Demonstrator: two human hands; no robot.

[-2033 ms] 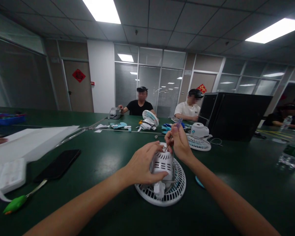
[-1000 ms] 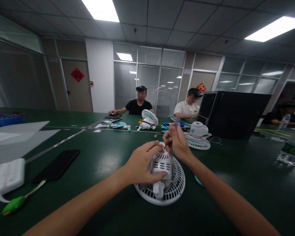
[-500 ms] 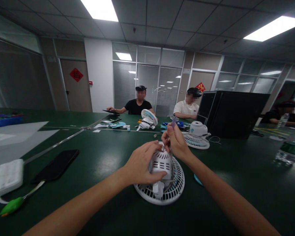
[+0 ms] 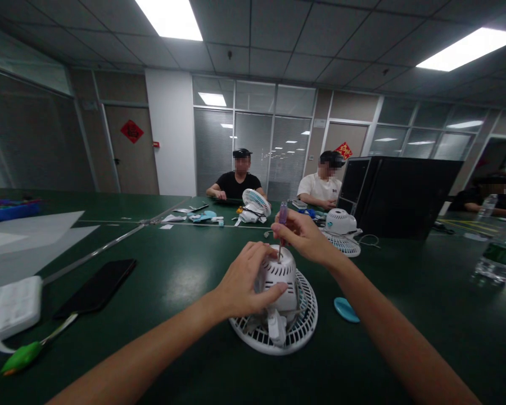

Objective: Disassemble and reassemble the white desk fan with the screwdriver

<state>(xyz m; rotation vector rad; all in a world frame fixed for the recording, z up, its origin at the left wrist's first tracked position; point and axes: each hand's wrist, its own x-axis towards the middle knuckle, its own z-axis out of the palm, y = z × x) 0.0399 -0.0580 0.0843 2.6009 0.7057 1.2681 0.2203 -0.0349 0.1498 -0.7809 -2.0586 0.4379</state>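
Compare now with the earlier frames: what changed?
The right hand has risen from the near fan and swung the screwdriver from leaning right to nearly upright. More of the blue disc shows. The paper has slid left; the person in black has drawn an arm in. The left hand stays on the near fan; fan and phone haven't moved.

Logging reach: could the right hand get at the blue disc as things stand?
Probably yes: the blue disc lies close by with nothing on it, though the right hand holds a screwdriver.
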